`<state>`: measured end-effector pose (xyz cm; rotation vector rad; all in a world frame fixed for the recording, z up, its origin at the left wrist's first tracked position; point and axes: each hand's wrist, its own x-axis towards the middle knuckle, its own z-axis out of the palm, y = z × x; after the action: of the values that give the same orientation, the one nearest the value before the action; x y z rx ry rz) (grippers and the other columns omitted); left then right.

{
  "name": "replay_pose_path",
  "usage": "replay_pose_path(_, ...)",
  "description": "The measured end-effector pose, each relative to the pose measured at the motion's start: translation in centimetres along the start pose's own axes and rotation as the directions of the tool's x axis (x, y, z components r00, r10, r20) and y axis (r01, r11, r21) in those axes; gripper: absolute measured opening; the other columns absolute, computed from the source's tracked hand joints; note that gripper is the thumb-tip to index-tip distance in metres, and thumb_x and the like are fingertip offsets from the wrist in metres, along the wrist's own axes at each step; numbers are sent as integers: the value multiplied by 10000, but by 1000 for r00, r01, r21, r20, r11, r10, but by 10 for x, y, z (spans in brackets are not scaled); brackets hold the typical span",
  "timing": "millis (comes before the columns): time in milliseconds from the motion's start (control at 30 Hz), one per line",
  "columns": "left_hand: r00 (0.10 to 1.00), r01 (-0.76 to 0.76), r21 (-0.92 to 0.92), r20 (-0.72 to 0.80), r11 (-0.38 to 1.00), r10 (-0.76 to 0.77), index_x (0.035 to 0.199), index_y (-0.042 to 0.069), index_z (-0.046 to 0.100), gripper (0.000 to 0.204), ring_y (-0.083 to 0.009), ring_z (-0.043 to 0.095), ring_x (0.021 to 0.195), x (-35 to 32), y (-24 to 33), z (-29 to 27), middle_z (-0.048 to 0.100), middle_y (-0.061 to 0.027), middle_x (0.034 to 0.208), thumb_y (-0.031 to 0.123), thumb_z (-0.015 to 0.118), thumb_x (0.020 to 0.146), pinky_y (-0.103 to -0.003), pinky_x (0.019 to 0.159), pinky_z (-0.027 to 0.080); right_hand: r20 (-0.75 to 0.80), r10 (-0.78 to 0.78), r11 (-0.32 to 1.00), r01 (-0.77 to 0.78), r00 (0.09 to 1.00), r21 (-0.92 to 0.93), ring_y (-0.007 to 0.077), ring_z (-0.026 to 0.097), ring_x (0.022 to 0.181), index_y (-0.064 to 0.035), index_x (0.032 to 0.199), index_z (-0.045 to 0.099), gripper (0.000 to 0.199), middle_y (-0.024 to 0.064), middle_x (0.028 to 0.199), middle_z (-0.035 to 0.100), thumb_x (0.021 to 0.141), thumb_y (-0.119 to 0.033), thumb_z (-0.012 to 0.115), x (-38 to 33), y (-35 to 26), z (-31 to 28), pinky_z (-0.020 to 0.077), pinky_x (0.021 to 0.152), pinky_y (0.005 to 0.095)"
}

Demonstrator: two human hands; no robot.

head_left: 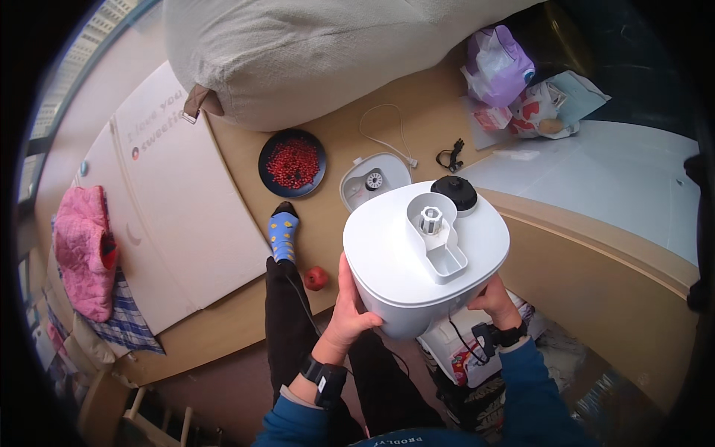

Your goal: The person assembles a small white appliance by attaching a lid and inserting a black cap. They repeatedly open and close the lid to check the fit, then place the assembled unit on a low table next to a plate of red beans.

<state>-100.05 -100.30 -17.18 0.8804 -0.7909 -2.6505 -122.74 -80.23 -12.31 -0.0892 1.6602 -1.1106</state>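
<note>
I hold a large white plastic tank (pixel 395 261) upside down in front of me, its underside facing up with a white valve fitting (pixel 432 221) in a moulded channel and a black round cap (pixel 455 192) at the far edge. My left hand (pixel 350 305) grips its left side. My right hand (pixel 494 296) grips the lower right side. Both wrists wear black bands. On the wooden floor beyond the tank lies a white base unit (pixel 366 182) with a round part in its middle.
A dark plate of red berries (pixel 293 163), a small red fruit (pixel 316 278), a white cable (pixel 387 138) and a black cable (pixel 450 158) lie on the floor. A beige beanbag (pixel 313 52), bags (pixel 499 67), a white mat (pixel 179 201) and a pink cloth (pixel 82 249) surround me.
</note>
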Motion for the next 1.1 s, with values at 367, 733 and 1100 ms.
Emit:
replay_pose_path(367, 976, 96, 279, 163, 955, -146, 1505, 62, -34, 1447, -291, 240, 1403, 21, -24, -6, 243, -167, 1505, 532, 891, 496, -416, 1135, 212, -64, -90, 991, 83, 994, -101, 153, 587, 976, -24, 1309, 471, 976, 45, 1106, 624, 365, 32, 713, 12, -11, -40, 478, 798, 259)
replay_pose_path(733, 997, 72, 4, 22, 997, -72, 1516, 82, 23, 1026, -275, 267, 1368, 44, -22, 8, 235, -164, 1493, 359, 692, 790, -403, 1119, 221, -38, -15, 995, 12, 999, -98, 212, 380, 1286, -41, 1463, 246, 1156, 97, 1393, 411, 594, -528, 831, 24, -8, -23, 306, 1068, 355)
replay_pose_path(1100, 993, 87, 276, -103, 957, -61, 1508, 88, 186, 911, -313, 269, 1364, 52, 0, -10, 247, -196, 1471, 387, 661, 790, -401, 1117, 241, -32, 222, 913, -196, 974, 358, 215, 459, 1230, -78, 1407, 384, 856, 74, 1343, 499, 815, -665, 577, 42, 56, 7, 375, 1040, 375)
